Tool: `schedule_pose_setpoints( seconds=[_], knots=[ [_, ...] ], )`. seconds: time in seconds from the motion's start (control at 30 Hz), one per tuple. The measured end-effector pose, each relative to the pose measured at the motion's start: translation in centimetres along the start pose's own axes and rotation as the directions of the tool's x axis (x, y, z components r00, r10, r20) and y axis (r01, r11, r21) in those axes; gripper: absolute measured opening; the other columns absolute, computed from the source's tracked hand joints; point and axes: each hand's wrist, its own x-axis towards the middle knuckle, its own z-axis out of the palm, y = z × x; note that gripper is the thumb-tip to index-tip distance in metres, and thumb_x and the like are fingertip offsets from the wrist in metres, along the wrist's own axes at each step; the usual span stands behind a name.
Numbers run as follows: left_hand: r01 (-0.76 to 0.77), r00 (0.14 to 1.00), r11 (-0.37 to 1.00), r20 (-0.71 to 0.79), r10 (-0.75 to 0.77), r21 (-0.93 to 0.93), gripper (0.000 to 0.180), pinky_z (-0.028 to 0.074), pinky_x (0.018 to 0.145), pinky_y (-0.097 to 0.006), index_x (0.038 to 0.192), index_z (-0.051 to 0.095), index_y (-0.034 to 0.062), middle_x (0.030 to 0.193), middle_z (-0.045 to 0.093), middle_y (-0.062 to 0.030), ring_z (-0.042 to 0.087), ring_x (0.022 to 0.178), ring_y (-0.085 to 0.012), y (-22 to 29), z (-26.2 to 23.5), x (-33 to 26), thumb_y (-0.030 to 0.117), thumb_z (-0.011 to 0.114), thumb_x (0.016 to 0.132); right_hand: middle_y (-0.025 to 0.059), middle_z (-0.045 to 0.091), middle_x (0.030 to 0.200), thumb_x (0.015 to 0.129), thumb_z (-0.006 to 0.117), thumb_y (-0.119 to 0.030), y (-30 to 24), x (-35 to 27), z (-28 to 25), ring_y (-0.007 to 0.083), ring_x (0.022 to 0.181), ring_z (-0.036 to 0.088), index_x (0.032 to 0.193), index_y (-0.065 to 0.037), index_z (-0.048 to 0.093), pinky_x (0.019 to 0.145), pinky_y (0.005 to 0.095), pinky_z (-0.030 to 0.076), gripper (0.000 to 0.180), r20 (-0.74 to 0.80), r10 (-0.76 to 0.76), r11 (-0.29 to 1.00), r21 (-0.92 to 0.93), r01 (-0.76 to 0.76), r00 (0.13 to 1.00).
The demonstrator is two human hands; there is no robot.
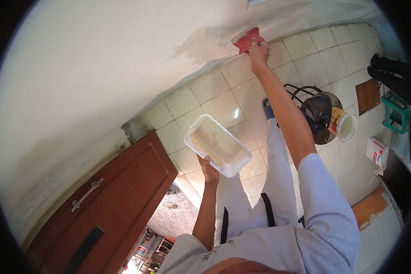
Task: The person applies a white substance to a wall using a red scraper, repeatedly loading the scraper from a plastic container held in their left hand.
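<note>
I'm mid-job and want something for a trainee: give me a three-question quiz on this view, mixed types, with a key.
1. Multiple choice: what does the right hand hold?
a) a roller
b) a red scraper
c) a hammer

2. True or false: the left hand grips a white tray.

3. Fill in the blank: the brown door stands on the person's ____ side.

Key:
1. b
2. True; its fingers are at the tray's near edge.
3. left

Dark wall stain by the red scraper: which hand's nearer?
Right. The right hand is close to the stain, gripping the scraper; the left hand is farther off, holding the white tray.
</note>
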Motion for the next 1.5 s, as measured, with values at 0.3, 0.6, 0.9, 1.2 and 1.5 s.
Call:
schedule_pose_setpoints(
  seconds=[0.3, 0.6, 0.9, 1.2, 1.5],
  knots=[
    [-0.018, 0.999, 1.000, -0.034, 0.019, 0.016, 0.088, 0.030, 0.114, -0.042, 0.153, 0.018, 0.0064, 0.146, 0.038, -0.0133, 0.037, 0.136, -0.0286, 1.0, -1.4, -0.4, 0.036, 0.065, 0.085, 0.0109, 0.064, 0.091, 0.093, 0.052, -0.007, -11.6, -7.4, 2.8, 0.0201, 0.077, 0.066, 0.098, 0.003, 0.059, 0.075, 0.0361, 0.062, 0.013, 0.189, 0.118, 0.813, 0.545, -0.204, 0.975],
    [-0.006, 0.999, 1.000, -0.052, 0.006, 0.009, 0.083, 0.035, 0.110, -0.045, 0.151, 0.024, 0.0089, 0.144, 0.041, -0.0109, 0.041, 0.133, -0.0292, 1.1, -0.8, 0.2, 0.041, 0.062, 0.085, 0.0224, 0.068, 0.093, 0.092, 0.046, -0.003, -4.4, -2.7, -0.2, 0.0240, 0.073, 0.071, 0.092, 0.013, 0.056, 0.064, 0.0324, 0.063, 0.019, 0.273, 0.197, 0.916, 0.291, -0.276, 0.942],
    [-0.017, 0.998, 0.999, -0.055, 0.019, 0.044, 0.083, 0.037, 0.110, -0.045, 0.150, 0.026, 0.0087, 0.143, 0.042, -0.0110, 0.043, 0.132, -0.0294, 0.4, -1.4, 0.5, 0.041, 0.063, 0.083, 0.0158, 0.065, 0.094, 0.094, 0.052, -0.007, -8.5, -2.9, 0.2, 0.0242, 0.081, 0.068, 0.097, 0.010, 0.056, 0.073, 0.0331, 0.061, 0.017, 0.233, 0.197, 0.790, 0.538, -0.294, 0.952],
    [0.030, 0.999, 0.999, -0.019, -0.031, -0.029, 0.091, 0.029, 0.114, -0.043, 0.154, 0.017, 0.0076, 0.149, 0.034, -0.0134, 0.035, 0.139, -0.0294, 1.2, -0.9, 0.5, 0.037, 0.067, 0.083, 0.0030, 0.064, 0.093, 0.094, 0.064, -0.017, -4.8, -9.2, -4.7, 0.0130, 0.083, 0.063, 0.103, -0.007, 0.062, 0.075, 0.0303, 0.054, 0.014, 0.408, 0.160, 0.828, 0.441, -0.348, 0.899],
    [-0.010, 0.997, 1.000, -0.076, 0.012, 0.025, 0.079, 0.036, 0.110, -0.043, 0.150, 0.026, 0.0084, 0.144, 0.042, -0.0102, 0.043, 0.132, -0.0278, 1.0, -1.9, 0.0, 0.041, 0.060, 0.086, 0.0149, 0.070, 0.090, 0.087, 0.066, -0.016, -3.5, -10.5, 1.6, 0.0206, 0.081, 0.069, 0.089, 0.003, 0.066, 0.073, 0.0324, 0.054, 0.019, 0.212, -0.033, 0.993, -0.107, 0.056, 0.977]
  ],
)
